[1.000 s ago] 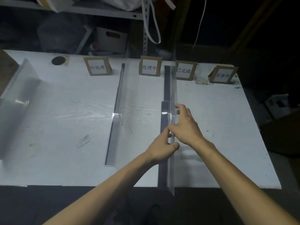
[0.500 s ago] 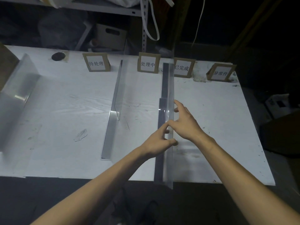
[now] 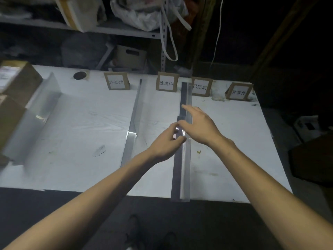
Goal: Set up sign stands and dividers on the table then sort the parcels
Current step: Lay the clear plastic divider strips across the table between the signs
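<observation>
A clear acrylic divider (image 3: 182, 168) stands on the white table (image 3: 234, 141), running front to back between the second and third sign stands. My left hand (image 3: 165, 143) pinches its top edge near the middle. My right hand (image 3: 198, 123) reaches over the same edge with straight fingers, touching or just above it. Several cardboard sign stands with white labels line the back: (image 3: 117, 81), (image 3: 166, 82), (image 3: 200, 86), (image 3: 237, 92). A second divider (image 3: 132, 127) stands between the first two signs. Brown parcels (image 3: 14, 82) sit at the far left.
A third, wider clear divider (image 3: 36, 114) stands at the left beside the parcels. A dark round spot (image 3: 79, 75) marks the back left of the table. Metal shelving (image 3: 126, 31) with bags and a box rises behind. Dark floor lies to the right.
My right hand has moved up and forward along the divider's top edge with its fingers spread. My left hand keeps its pinch. The parcels have come into view at the left.
</observation>
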The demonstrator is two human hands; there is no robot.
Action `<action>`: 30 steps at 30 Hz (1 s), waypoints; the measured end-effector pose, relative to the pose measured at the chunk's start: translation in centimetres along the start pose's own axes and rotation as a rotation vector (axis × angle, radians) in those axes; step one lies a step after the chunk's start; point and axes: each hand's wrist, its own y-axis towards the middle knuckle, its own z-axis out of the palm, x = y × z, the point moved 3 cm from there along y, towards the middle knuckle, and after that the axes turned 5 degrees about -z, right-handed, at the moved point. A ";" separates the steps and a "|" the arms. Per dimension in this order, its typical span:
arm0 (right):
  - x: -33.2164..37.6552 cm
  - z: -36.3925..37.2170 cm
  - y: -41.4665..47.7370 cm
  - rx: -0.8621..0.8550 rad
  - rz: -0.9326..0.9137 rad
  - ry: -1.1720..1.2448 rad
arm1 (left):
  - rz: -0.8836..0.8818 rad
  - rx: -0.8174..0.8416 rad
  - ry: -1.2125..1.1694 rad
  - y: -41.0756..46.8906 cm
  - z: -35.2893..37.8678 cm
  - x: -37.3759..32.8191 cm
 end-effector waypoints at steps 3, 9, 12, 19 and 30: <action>3.4 0.6 0.8 0.026 -0.063 0.010 | 0.019 -0.064 0.011 -1.6 -3.7 -0.2; 12.1 5.1 2.5 0.135 -0.191 0.006 | 0.015 -0.186 0.074 -6.2 -13.3 3.3; 17.8 8.8 4.1 0.190 -0.262 0.023 | 0.003 -0.294 0.064 -8.6 -18.9 6.6; 31.0 20.9 9.2 0.286 -0.277 0.047 | -0.091 -0.457 -0.097 -12.8 -33.5 15.7; 38.8 35.5 19.1 0.168 -0.030 -0.191 | -0.200 -0.438 -0.207 -8.8 -43.5 27.3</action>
